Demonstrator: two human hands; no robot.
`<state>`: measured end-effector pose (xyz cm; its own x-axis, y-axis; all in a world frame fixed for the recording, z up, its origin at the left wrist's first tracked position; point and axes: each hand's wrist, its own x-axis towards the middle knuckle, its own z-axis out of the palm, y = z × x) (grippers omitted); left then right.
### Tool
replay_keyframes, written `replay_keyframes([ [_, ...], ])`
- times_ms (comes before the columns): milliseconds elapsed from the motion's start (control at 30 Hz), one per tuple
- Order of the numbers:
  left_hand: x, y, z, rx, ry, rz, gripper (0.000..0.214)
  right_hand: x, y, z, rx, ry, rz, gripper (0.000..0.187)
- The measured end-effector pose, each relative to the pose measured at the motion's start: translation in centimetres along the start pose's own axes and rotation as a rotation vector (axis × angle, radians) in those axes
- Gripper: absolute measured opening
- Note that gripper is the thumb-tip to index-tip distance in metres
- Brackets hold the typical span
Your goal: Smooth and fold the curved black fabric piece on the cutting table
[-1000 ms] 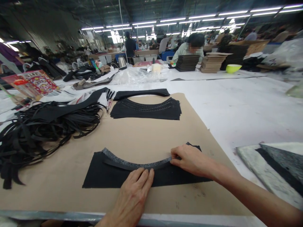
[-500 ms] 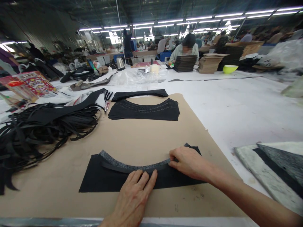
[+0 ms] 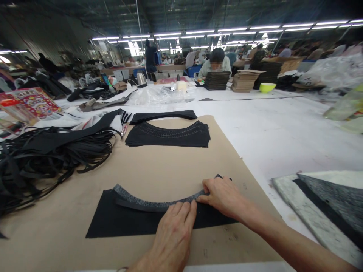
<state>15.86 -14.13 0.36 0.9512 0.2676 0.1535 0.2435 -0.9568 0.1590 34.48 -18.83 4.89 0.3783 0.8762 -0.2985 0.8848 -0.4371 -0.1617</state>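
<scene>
A black panel (image 3: 121,223) with a concave upper edge lies flat on brown paper. Along that curve runs a speckled grey band (image 3: 133,195), with a narrow black strip (image 3: 141,206) below it. My left hand (image 3: 174,234) rests palm down on the panel, its fingers extended, fingertips on the strip right of the curve's middle. Closer to the panel's right end, my right hand (image 3: 222,196) has thumb and forefinger closed at the curved edge, pinching the strip. The strip's right part is hidden beneath my hands.
Beyond lies a stack of similar black panels (image 3: 170,139), with curved black pieces (image 3: 164,116) behind it. A heap of black strips (image 3: 70,151) is at left. Brown paper (image 3: 159,166) covers the white table (image 3: 255,128). A marbled slab (image 3: 295,200) bears grey-black material at right.
My left hand has slid right along the strip, closer to my right hand. My right hand still pinches near the right end. The whole view has shifted slightly.
</scene>
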Motion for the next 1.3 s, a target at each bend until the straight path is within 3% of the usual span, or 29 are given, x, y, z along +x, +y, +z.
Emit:
replay_keyframes([
  [200,0.9,0.4,1.2,0.068,-0.028,0.015,0.051,0.3,3.2,-0.2,0.183,-0.007,0.047,0.029],
  [333,0.9,0.4,1.2,0.106,-0.006,0.025,0.052,0.9,6.6,0.0,0.371,-0.05,0.044,0.015],
  [433,1.0,0.6,1.1,0.12,-0.006,0.022,0.054,1.3,7.7,0.9,0.471,-0.072,0.049,0.011],
  [600,1.2,0.6,1.3,0.135,0.016,0.031,0.054,1.3,7.5,1.8,0.523,-0.036,0.055,0.011],
  [933,1.4,0.6,1.8,0.157,0.053,0.03,0.054,0.5,6.4,0.8,0.493,0.034,0.072,0.008],
  [1300,1.8,0.6,1.5,0.168,0.049,0.039,0.05,0.8,7.1,2.0,0.55,0.085,0.097,0.007],
])
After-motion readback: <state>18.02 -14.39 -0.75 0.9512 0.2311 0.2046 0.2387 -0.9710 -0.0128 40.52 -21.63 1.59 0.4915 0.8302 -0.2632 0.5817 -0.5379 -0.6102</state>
